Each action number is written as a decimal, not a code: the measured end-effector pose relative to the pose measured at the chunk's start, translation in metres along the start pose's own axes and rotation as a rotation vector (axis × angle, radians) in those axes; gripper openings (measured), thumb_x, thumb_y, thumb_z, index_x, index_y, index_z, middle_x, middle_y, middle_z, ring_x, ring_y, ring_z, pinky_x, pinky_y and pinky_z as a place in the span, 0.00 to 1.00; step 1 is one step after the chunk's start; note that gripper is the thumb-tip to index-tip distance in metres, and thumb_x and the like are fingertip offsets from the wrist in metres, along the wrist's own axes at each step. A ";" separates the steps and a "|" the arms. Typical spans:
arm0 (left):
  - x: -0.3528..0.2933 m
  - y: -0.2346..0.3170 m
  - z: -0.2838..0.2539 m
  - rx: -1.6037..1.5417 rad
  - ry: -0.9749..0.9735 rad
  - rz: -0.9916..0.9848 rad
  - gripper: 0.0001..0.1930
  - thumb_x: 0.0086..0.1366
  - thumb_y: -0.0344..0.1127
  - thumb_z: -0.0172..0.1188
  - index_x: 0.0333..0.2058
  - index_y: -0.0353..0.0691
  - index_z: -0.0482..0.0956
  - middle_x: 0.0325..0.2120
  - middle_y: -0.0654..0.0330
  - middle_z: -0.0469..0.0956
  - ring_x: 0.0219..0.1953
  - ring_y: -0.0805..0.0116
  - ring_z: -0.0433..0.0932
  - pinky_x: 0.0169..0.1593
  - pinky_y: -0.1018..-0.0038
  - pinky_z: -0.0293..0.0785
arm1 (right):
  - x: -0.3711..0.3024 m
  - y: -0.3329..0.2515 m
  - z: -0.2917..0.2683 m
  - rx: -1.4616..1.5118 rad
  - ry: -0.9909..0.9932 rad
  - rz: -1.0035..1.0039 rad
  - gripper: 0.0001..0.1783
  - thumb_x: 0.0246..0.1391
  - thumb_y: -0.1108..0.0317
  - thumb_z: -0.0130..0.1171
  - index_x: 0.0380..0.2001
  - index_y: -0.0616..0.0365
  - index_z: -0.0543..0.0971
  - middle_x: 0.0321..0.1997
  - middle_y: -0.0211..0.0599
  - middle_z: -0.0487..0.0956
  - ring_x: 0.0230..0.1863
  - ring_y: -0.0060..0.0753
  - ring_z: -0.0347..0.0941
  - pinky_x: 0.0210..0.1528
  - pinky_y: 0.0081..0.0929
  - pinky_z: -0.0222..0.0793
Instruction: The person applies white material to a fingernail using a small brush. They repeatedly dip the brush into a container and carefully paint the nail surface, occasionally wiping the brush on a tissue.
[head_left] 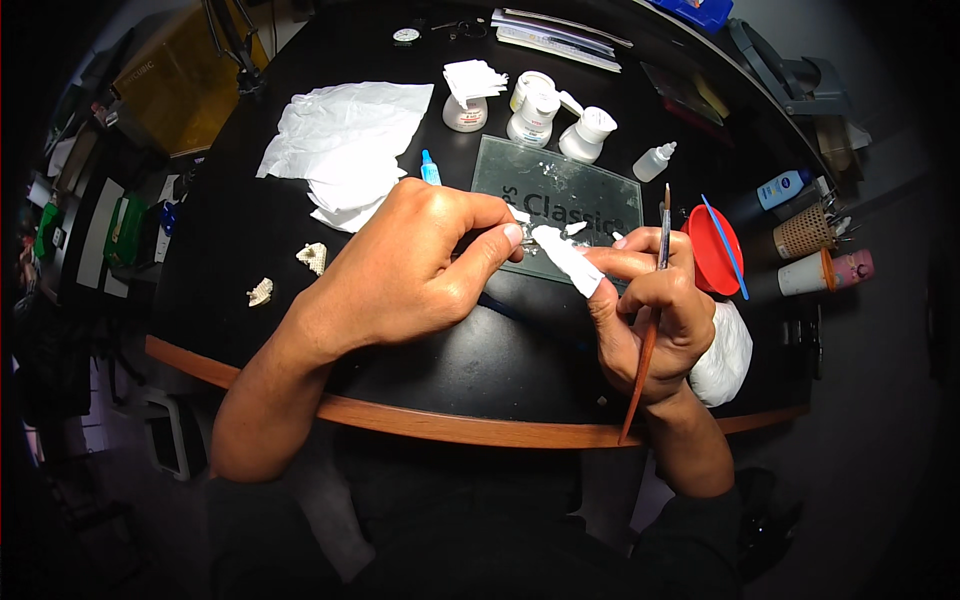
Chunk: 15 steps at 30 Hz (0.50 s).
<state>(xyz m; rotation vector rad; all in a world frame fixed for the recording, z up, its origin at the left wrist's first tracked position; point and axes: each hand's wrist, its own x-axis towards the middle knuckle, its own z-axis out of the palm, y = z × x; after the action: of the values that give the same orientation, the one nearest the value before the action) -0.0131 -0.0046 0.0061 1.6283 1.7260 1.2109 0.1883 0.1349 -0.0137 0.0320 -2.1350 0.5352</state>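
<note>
Over the glass slab (500, 165), my left hand (410, 255) pinches a small shiny piece (529, 238) between thumb and forefinger; its exact kind is too small to tell. My right hand (665, 310) holds a folded strip of white tissue (570, 262), whose far end meets the shiny piece. The same hand keeps a thin brush (645, 370) with a reddish-brown handle between its fingers, bristles up. White scraps (576, 228) lie on the slab between my hands. Two cream toothed model pieces (312, 257) lie left of my left hand.
White bottles (533, 125) and a tissue-topped jar (465, 112) stand behind the slab. A dropper bottle (655, 162), red bowl (712, 255) with a blue stick (728, 250), and white wad (723, 360) are at right. Crumpled paper (345, 130) and a blue tube (430, 168) lie left.
</note>
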 end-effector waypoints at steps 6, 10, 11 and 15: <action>0.001 0.003 -0.002 -0.002 -0.020 -0.005 0.12 0.73 0.32 0.56 0.35 0.30 0.84 0.17 0.62 0.76 0.22 0.76 0.74 0.29 0.75 0.68 | -0.004 0.001 0.004 0.051 0.192 0.108 0.16 0.53 0.82 0.69 0.27 0.55 0.70 0.38 0.47 0.89 0.40 0.37 0.77 0.46 0.32 0.73; 0.002 0.003 -0.004 -0.031 0.010 0.003 0.10 0.73 0.31 0.57 0.37 0.31 0.84 0.21 0.61 0.78 0.25 0.76 0.75 0.31 0.75 0.69 | -0.004 -0.001 -0.002 0.051 0.114 0.190 0.16 0.49 0.82 0.69 0.25 0.56 0.70 0.33 0.44 0.88 0.39 0.35 0.77 0.46 0.33 0.74; 0.002 0.005 -0.004 -0.049 0.009 -0.023 0.10 0.73 0.31 0.57 0.37 0.31 0.84 0.21 0.61 0.78 0.26 0.76 0.75 0.32 0.75 0.69 | -0.007 0.001 -0.002 0.049 0.105 0.187 0.16 0.46 0.84 0.68 0.23 0.56 0.70 0.31 0.43 0.87 0.39 0.35 0.77 0.43 0.32 0.74; 0.003 -0.002 0.002 -0.078 0.125 0.115 0.08 0.70 0.30 0.60 0.35 0.30 0.84 0.20 0.57 0.79 0.21 0.75 0.74 0.26 0.74 0.67 | -0.007 -0.007 -0.004 0.141 -0.022 0.219 0.13 0.37 0.85 0.63 0.17 0.59 0.70 0.28 0.41 0.86 0.26 0.30 0.73 0.29 0.25 0.71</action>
<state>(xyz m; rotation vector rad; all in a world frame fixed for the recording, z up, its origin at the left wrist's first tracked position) -0.0136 -0.0015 0.0039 1.6558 1.6552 1.4436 0.1970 0.1292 -0.0149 -0.1183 -2.1311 0.8167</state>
